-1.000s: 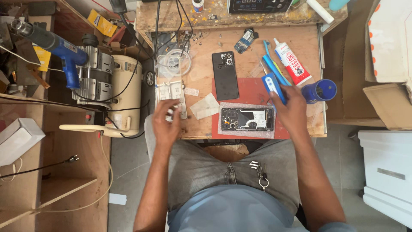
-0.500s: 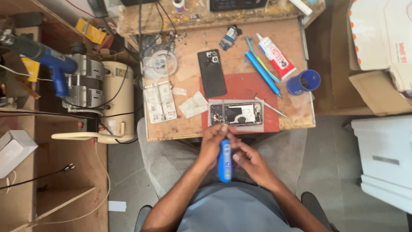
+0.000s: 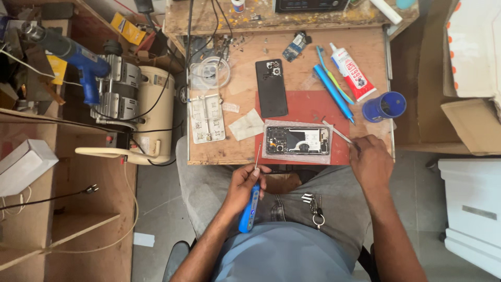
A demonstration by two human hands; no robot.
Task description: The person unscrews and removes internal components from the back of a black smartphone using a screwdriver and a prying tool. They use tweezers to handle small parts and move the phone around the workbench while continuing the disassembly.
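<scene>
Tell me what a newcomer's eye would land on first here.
First the opened phone, its insides bare, lying on a red mat at the near edge of the wooden bench. Next the left hand holding a blue-handled screwdriver over the lap, while the right hand grips thin tweezers beside the phone.

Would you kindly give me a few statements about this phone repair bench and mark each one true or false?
1. The left hand holds a blue-handled screwdriver. True.
2. The opened phone lies on the red mat. True.
3. The right hand holds the glue tube. False: the tube lies on the bench, and the hand is at thin tweezers.
4. The blue cup stands left of the phone. False: it stands to its right.
5. The black back cover lies beyond the opened phone. True.
</scene>
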